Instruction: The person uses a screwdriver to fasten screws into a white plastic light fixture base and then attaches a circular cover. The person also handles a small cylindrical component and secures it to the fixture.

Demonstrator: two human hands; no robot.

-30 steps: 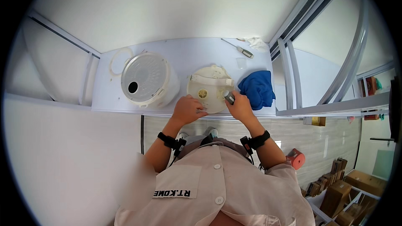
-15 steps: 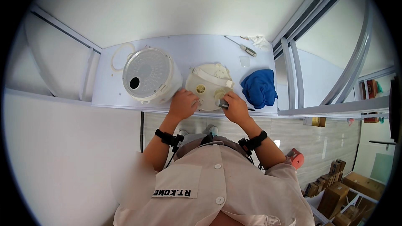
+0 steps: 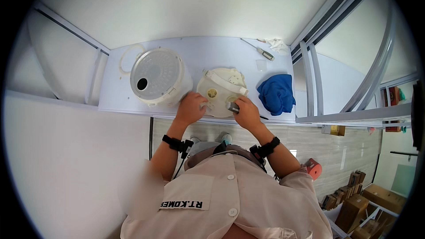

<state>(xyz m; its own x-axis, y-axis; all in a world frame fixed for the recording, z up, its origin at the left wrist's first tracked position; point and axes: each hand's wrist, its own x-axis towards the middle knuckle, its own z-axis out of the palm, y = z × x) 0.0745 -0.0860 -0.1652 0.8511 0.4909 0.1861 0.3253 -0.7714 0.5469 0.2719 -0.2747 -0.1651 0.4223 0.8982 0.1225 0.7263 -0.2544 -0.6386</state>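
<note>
A round cream plastic appliance lid [image 3: 220, 98] lies on the table in front of me, with a white handle bar [image 3: 223, 82] across it and round recesses in its surface. My left hand [image 3: 192, 108] is at its left edge, fingers pinched at a small pale piece that I cannot make out. In my right hand [image 3: 246, 112], over the lid's lower right part, is a screwdriver [image 3: 232, 106]; its grey handle points left and a thin dark shaft pokes out to the right. To the left stands a white rice cooker body [image 3: 158, 76] with a perforated, silvery top and a dark round hole.
Right of the lid lies a crumpled blue cloth [image 3: 276, 94]. Behind it are a second screwdriver [image 3: 264, 53], a small clear square [image 3: 261, 65] and a white rag [image 3: 276, 44]. A pale ring [image 3: 125, 63] sits behind the cooker. Metal frame posts [image 3: 310, 79] border the table's right side.
My left hand has drawn slightly left and down, fingertips off toward the lid's edge. My right hand and the screwdriver have shifted a little left. The table view has shifted slightly.
</note>
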